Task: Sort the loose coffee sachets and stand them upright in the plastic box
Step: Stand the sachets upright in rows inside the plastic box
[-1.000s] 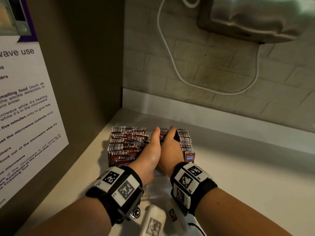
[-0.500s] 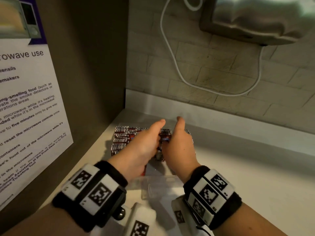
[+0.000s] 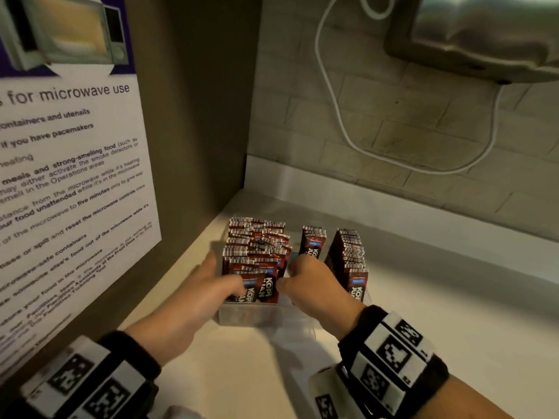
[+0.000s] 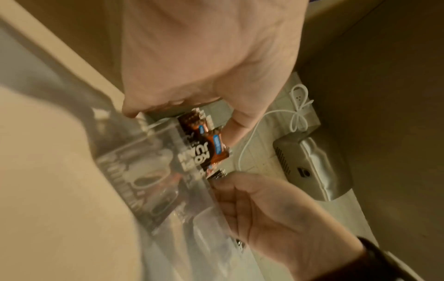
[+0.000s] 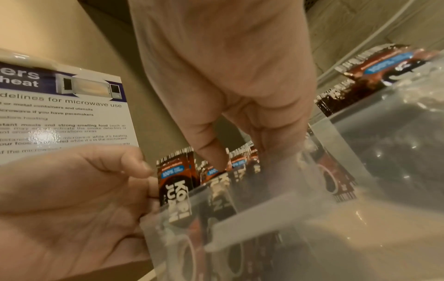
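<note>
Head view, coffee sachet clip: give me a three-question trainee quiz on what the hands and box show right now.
1. True or false: the sachets in the clear plastic box stand upright.
2. Which hand is at the box's left side? A) left hand B) right hand
3. Fill in: the notice on the left panel gives guidelines for ____ use.

Key: 1 true; 2 A; 3 microwave.
</note>
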